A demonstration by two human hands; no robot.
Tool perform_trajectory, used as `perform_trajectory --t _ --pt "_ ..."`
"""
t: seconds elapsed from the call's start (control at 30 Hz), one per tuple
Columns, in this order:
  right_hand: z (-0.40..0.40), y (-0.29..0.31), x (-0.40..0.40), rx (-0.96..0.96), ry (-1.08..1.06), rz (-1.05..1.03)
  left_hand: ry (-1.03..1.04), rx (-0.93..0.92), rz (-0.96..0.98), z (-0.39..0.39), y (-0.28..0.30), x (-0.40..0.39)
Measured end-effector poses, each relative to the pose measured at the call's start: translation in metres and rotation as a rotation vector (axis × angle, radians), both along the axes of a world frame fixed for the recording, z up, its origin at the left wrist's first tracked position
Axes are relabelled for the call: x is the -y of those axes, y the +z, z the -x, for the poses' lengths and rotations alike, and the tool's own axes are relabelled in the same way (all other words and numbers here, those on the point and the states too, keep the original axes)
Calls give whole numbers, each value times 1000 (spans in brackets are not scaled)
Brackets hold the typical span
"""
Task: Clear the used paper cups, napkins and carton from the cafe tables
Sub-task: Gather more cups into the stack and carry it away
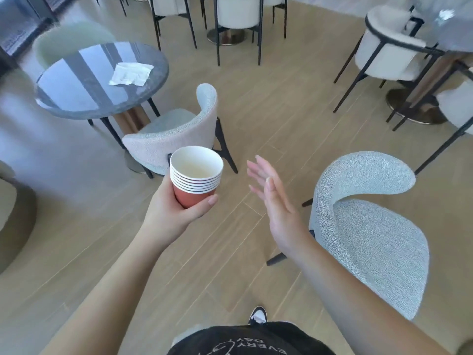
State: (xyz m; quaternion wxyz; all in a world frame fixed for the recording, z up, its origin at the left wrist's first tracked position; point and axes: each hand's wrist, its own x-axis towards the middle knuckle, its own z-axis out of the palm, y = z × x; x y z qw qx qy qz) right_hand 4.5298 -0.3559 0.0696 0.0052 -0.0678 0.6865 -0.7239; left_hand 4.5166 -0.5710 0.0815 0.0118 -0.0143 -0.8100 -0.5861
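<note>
My left hand (pixel 171 213) grips a stack of several nested red paper cups (pixel 195 175) with white rims, held upright above the wooden floor. To its right my right hand (pixel 273 201) is held out flat with fingers apart and holds nothing. A crumpled white napkin (pixel 131 73) lies on the round dark glossy table (pixel 76 98) at the upper left, well ahead of both hands. Another pale scrap (pixel 446 14) shows on a blurred table at the top right corner.
A pale grey chair (pixel 179 134) stands tucked at the dark table, just beyond the cups. Another light chair (pixel 368 226) is close on my right. White chairs with black legs (pixel 389 52) stand at the back and right. Open wooden floor lies between them.
</note>
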Motion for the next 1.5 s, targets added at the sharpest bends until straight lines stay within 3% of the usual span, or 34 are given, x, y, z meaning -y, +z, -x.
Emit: perform_trajectory --t 0.37,0.7,1.17,1.5 --pt "153 -23 22 46 -109 -27 -94 -14 4 180 -25 15" --pt "305 -8 45 78 -206 -95 -234 -4 19 350 -17 47" --pt "476 -13 -51 63 -297 -101 -302 66 -128 527 -35 -68" --pt "615 12 -156 25 -238 -77 -225 25 -48 649 -12 -165"
